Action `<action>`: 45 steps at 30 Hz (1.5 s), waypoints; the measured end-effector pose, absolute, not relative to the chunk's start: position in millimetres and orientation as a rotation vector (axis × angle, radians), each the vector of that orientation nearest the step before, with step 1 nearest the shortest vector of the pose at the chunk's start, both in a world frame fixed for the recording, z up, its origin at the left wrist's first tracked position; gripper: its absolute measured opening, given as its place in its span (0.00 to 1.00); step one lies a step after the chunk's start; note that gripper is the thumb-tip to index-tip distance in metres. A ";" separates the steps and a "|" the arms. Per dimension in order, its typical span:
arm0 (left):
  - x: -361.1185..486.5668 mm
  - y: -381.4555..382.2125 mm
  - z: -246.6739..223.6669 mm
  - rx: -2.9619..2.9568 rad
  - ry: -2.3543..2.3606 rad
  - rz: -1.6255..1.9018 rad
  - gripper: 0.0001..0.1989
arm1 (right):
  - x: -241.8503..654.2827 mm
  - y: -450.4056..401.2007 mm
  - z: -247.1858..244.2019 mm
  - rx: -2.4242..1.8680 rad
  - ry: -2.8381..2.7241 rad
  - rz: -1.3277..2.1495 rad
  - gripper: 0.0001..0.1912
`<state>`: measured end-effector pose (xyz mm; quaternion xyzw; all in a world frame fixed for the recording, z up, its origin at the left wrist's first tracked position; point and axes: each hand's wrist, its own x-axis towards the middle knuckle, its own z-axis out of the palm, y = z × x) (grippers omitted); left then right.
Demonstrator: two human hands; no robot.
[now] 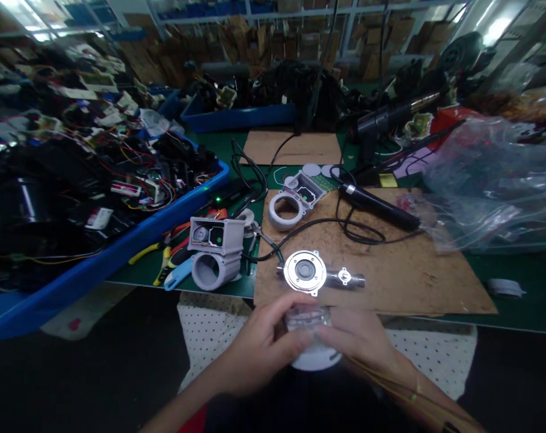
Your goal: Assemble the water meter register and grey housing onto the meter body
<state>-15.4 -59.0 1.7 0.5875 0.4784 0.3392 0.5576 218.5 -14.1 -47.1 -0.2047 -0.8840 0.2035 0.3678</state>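
Observation:
Both hands are around a clear round part with a white disc-shaped base [315, 359], held over the near edge of the bench. My left hand [268, 337] wraps its left side, thumb across the front. My right hand [363, 338], blurred, grips it from the right; thin yellowish wires run down along that forearm. Just beyond the hands, a silver round metal plate [305, 272] lies on the brown board [412, 270], beside a dark metal tube [356, 280] with a small bracket. One grey housing [216, 255] stands to the left, another [285, 210] farther back.
A blue bin [165, 216] heaped with black parts and wires fills the left. Pliers [163, 264] lie beside it. A black cylindrical tool [381, 207] with a looped cable rests on the board. Plastic bags [503, 180] and a tape roll [505, 287] are at right.

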 end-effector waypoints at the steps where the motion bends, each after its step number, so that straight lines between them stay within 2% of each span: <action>1: -16.4 -61.0 1.4 1.415 1.148 0.773 0.25 | 218.7 -15.0 -44.8 -0.513 -2.297 0.471 0.22; 4: -20.5 -62.6 4.4 1.592 1.249 0.809 0.25 | 219.3 -14.7 -33.1 -0.488 -2.261 0.403 0.24; 10: -26.2 -34.2 14.6 2.093 1.540 1.005 0.30 | 220.0 -3.2 -14.9 -0.710 -1.870 0.687 0.11; 13: -30.1 -10.7 15.8 2.321 1.538 0.925 0.34 | 223.5 5.5 -17.0 -0.851 -1.820 0.698 0.10; 17: -35.7 14.4 16.4 2.471 1.323 0.741 0.35 | 232.8 8.9 -31.7 -0.946 -1.931 0.493 0.09; 22: -36.0 25.5 16.5 2.549 1.260 0.627 0.34 | 240.0 4.4 -50.2 -0.930 -1.943 0.430 0.08; 28: -35.6 26.3 20.0 2.515 1.259 0.557 0.36 | 244.6 15.1 -50.5 -0.890 -1.916 0.356 0.05; 32: -36.0 25.8 25.0 2.458 1.296 0.458 0.38 | 244.0 24.9 -50.6 -0.748 -1.909 0.496 0.03; 37: -32.6 24.6 26.3 2.405 1.311 0.420 0.40 | 244.7 27.2 -54.7 -0.633 -2.009 0.732 0.06; 45: -28.3 22.5 29.1 2.429 1.388 0.440 0.36 | 242.6 26.9 -55.5 -0.593 -2.054 0.753 0.07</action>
